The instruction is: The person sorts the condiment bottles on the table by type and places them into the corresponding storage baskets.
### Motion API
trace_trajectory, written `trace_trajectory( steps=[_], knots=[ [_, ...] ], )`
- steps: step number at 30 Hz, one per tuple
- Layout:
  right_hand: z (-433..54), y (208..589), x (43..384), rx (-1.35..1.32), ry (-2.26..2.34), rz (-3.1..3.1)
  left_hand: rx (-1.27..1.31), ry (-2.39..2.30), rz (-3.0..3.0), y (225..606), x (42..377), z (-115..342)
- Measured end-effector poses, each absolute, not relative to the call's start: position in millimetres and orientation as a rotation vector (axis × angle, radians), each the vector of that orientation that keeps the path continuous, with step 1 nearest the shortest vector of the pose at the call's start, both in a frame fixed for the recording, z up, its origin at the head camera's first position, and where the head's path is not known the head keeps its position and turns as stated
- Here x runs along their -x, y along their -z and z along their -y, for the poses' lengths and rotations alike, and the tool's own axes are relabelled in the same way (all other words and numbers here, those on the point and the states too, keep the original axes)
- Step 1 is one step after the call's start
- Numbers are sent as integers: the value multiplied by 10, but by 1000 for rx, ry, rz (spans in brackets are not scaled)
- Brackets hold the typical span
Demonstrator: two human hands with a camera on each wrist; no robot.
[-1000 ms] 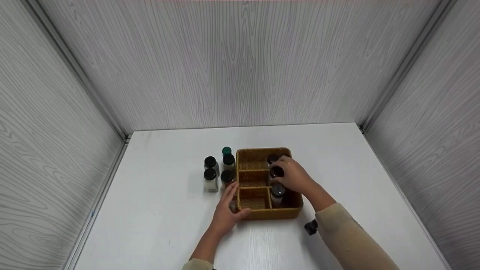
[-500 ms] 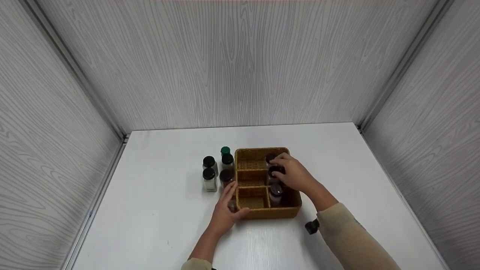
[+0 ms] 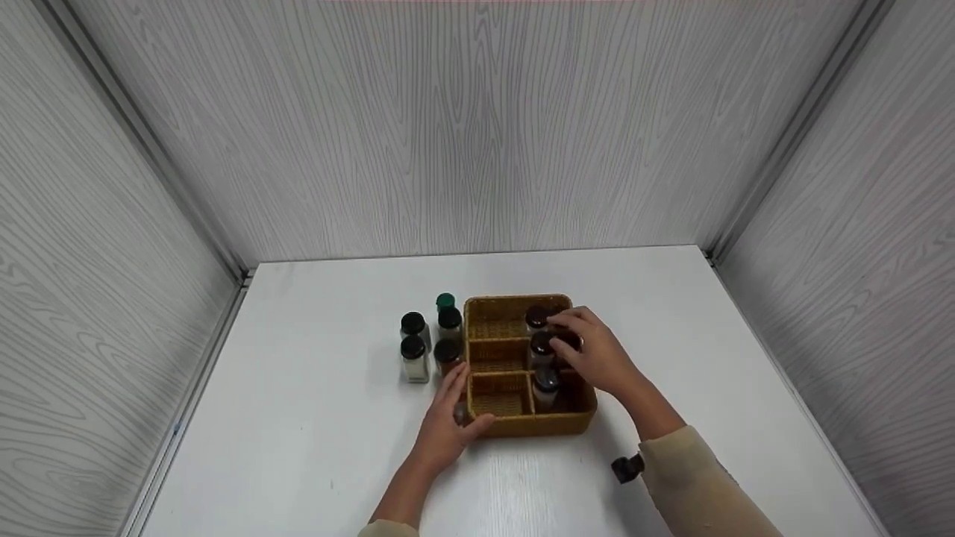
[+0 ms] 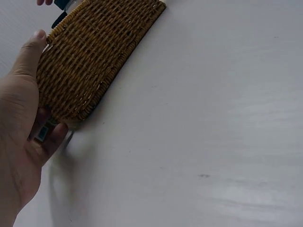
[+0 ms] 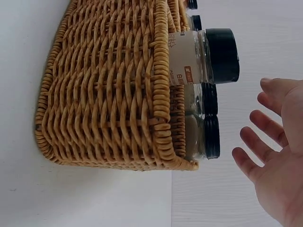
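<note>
Wicker basket (image 3: 537, 427) is sitting on the white surface (image 3: 313, 447), three dark-lidded jars (image 3: 542, 343) standing along its right side. Left hand (image 3: 442, 432) has thumb and fingers round the near-left corner; right hand (image 3: 603, 356) hovers just beside the jars, fingers loosely spread, holding nothing.

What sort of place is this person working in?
Probably a small work booth rather than a lived-in kitchen: wood-grain panels enclose the back and sides of a white table, where jars stand in and beside a basket.
</note>
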State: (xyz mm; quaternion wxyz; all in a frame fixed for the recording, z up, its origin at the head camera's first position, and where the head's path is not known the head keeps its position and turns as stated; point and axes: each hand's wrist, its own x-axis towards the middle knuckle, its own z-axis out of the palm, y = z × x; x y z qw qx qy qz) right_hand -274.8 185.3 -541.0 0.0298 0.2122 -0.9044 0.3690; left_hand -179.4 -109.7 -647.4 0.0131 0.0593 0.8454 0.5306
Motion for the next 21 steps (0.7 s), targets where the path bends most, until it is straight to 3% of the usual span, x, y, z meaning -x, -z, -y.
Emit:
trace_trajectory(
  steps=[21],
  knots=[
    [-2173,5652,2458,-514,-1457,2647,-177,-1656,-2749,6479,1692,1279]
  ],
)
